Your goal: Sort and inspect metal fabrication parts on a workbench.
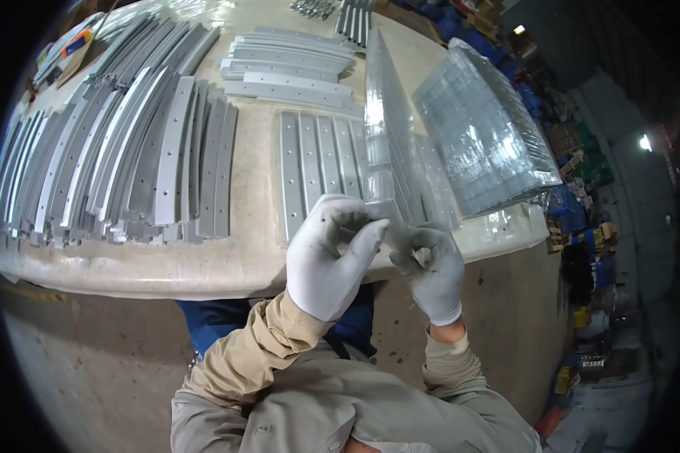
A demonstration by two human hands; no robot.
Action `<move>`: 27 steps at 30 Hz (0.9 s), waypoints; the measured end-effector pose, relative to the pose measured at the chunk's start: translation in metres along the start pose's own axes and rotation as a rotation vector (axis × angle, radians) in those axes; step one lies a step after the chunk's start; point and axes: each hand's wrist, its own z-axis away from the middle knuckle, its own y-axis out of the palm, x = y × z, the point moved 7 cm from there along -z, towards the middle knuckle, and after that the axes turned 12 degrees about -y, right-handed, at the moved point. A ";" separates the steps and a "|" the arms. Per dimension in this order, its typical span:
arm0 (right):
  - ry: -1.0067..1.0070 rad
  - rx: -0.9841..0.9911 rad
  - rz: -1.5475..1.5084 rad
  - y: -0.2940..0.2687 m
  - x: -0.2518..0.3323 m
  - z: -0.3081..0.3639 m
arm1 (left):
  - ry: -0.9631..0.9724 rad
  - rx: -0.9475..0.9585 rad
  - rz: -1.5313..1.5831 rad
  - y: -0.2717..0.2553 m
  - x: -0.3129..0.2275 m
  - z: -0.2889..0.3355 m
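Both my hands wear white gloves and meet at the table's near edge. Between them rises a clear plastic sheet (381, 143) with ridges, seen nearly edge-on and reaching away from me. My left hand (326, 253) pinches its near end with thumb and fingers. On the sheet's other side, my right hand (434, 268) has its fingers curled against the same end. Left of the sheet and partly behind it, several grey metal strips (321, 155) with holes lie side by side; more strips show dimly through the plastic.
Many loose metal strips (140, 151) are heaped on the table's left. A crosswise pile of strips (287, 68) lies farther back. On the right stands a plastic-wrapped block of clear packaging (483, 136). Small metal parts (312, 7) and dark rods (353, 21) sit at the far edge.
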 end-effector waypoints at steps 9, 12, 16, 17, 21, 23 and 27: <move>0.095 0.020 0.028 -0.023 -0.010 0.022 | -0.195 0.177 -0.005 0.030 0.007 -0.012; 0.138 -0.005 -0.050 -0.029 -0.015 0.026 | -0.191 0.215 0.053 0.035 0.012 -0.012; 0.251 -0.005 -0.175 -0.039 -0.016 0.034 | -0.230 0.240 0.107 0.038 0.019 -0.011; 0.278 -0.031 -0.265 -0.041 -0.020 0.036 | -0.232 0.262 0.107 0.040 0.018 -0.011; 0.329 -0.108 -0.423 -0.043 -0.026 0.040 | -0.197 0.299 0.066 0.048 0.015 -0.010; 0.327 -0.146 -0.386 -0.045 -0.025 0.039 | -0.113 0.279 -0.012 0.050 0.012 -0.007; 0.250 -0.150 -0.179 -0.052 -0.020 0.032 | -0.057 0.145 -0.073 0.038 0.024 -0.002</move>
